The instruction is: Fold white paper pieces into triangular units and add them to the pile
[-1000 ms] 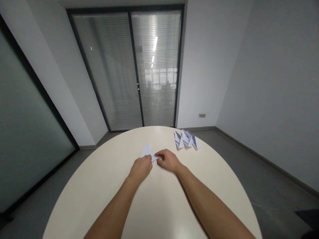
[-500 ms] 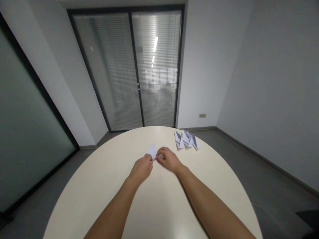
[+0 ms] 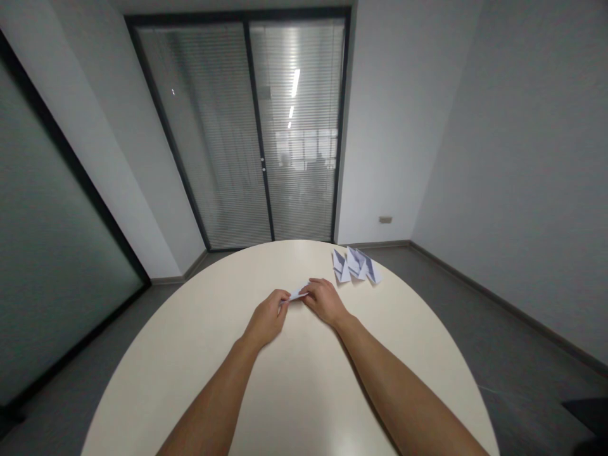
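Observation:
A small folded white paper piece (image 3: 297, 294) lies low on the round cream table (image 3: 294, 380), pressed between both hands. My left hand (image 3: 266, 320) pinches its left end with closed fingers. My right hand (image 3: 325, 301) covers and presses its right end, fingers curled down onto it. Most of the paper is hidden under my fingers.
Several folded white paper shapes (image 3: 355, 266) lie in a row at the table's far right edge. Beyond the table stand glass sliding doors with blinds (image 3: 256, 133), grey walls and a grey floor. A dark glass partition (image 3: 42, 253) runs along the left.
The paper flap that stood up to the left has been folded down flat. Both hands shifted slightly farther away and to the right.

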Demonstrator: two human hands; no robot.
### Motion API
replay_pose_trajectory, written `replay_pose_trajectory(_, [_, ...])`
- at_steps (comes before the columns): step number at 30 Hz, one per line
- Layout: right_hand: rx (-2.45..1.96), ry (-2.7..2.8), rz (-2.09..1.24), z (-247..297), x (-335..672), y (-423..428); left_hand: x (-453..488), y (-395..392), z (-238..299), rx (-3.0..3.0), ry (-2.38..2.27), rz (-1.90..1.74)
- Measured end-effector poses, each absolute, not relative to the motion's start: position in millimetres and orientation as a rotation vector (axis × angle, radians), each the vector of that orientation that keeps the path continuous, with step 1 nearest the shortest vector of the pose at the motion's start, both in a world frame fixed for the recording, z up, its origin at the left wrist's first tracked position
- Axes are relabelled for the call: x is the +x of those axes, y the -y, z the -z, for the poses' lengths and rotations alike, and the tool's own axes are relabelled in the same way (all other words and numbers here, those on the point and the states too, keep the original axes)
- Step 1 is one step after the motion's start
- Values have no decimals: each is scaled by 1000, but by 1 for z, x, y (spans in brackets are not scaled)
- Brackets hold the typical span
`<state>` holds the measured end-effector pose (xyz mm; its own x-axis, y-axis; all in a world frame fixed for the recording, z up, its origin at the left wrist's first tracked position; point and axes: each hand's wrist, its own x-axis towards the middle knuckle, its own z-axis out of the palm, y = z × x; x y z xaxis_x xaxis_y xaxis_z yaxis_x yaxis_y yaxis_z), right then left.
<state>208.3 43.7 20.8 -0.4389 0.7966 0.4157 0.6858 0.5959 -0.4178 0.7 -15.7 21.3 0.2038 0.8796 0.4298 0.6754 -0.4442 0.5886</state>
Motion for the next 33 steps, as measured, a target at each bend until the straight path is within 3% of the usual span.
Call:
replay_pose_trajectory(7, [-1307, 2227, -182, -34, 206, -36, -1, 18, -28, 2163, -1825, -930])
replay_pose_trajectory(17, [-1236, 2206, -236, -28, 206, -38, -11, 9, -23, 1973, -2036, -1048])
replay_pose_trajectory(33, [-1512, 2003, -349, -29, 209, -36, -18, 10, -26, 1771, -2295, -971])
